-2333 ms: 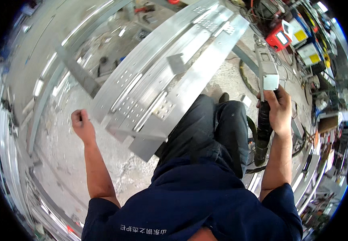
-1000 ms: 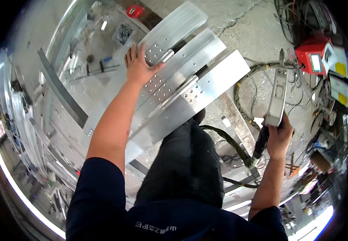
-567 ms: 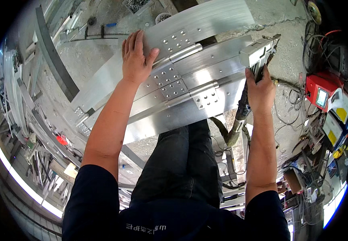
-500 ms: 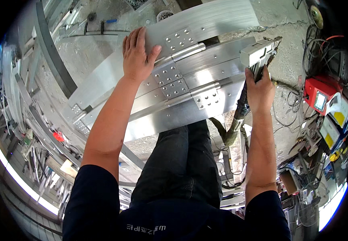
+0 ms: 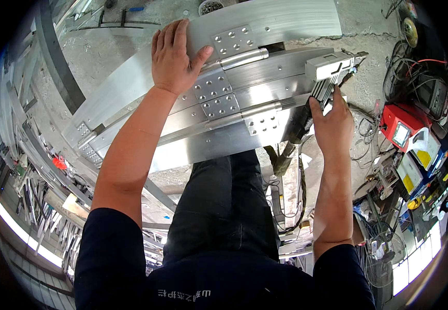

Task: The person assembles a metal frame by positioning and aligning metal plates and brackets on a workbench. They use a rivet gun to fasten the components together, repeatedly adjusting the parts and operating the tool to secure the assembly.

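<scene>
A long brushed-metal panel (image 5: 203,147) with rows of round dimples and tubular hinge-like rods (image 5: 244,59) lies across the space in front of my legs. My left hand (image 5: 175,62) rests on its far strip, thumb apart from the fingers, gripping nothing. At the panel's right end, my right hand (image 5: 333,116) is wrapped round the ribbed grip of a handheld welding gun. The welding gun (image 5: 327,67) has a boxy pale-grey head with a narrow nozzle pointing right. A thick dark sleeved hose (image 5: 299,121) hangs from it toward me.
A red machine (image 5: 402,126) with a small screen stands at right among tangled cables (image 5: 397,67). A fan (image 5: 387,253) is at lower right. Metal strips (image 5: 53,57) and offcuts crowd the left side. A small tub of metal bits (image 5: 211,7) sits on the far floor.
The view has shifted slightly. The welding gun's handle and hose have swung a little to the left in my right hand. My left hand stays on the panel.
</scene>
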A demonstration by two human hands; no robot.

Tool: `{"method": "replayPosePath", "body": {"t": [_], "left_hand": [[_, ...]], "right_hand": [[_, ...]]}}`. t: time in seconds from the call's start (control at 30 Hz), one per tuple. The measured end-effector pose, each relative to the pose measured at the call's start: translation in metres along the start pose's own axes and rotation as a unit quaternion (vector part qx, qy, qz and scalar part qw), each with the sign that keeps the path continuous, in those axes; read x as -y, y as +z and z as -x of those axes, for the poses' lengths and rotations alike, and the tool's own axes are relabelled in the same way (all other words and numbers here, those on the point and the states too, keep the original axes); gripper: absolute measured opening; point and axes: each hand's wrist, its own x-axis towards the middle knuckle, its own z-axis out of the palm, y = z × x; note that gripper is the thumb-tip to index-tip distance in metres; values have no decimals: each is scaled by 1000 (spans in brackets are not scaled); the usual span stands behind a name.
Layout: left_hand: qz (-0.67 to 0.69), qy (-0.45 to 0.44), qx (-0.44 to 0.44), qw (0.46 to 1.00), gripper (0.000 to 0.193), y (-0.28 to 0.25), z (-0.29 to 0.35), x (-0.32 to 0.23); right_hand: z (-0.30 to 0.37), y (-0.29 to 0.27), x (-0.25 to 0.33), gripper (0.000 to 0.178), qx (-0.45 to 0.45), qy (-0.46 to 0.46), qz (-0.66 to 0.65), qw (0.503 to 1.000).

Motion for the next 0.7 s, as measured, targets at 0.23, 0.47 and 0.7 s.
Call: {"method": "replayPosePath", "body": {"t": [0.23,0.47,0.7], "left_hand": [[24,16,-7,1000,79,-2,-1,3],[41,34,-13,998,69,-2,0,2],[21,20,7,1000,70,-4,1,-1]], "right_hand": [[-13,2,45,49,156,33,-440,884],[-31,54,86,54,169,32,-445,879],[-24,61,92,53,154,39,-443,882]]}}
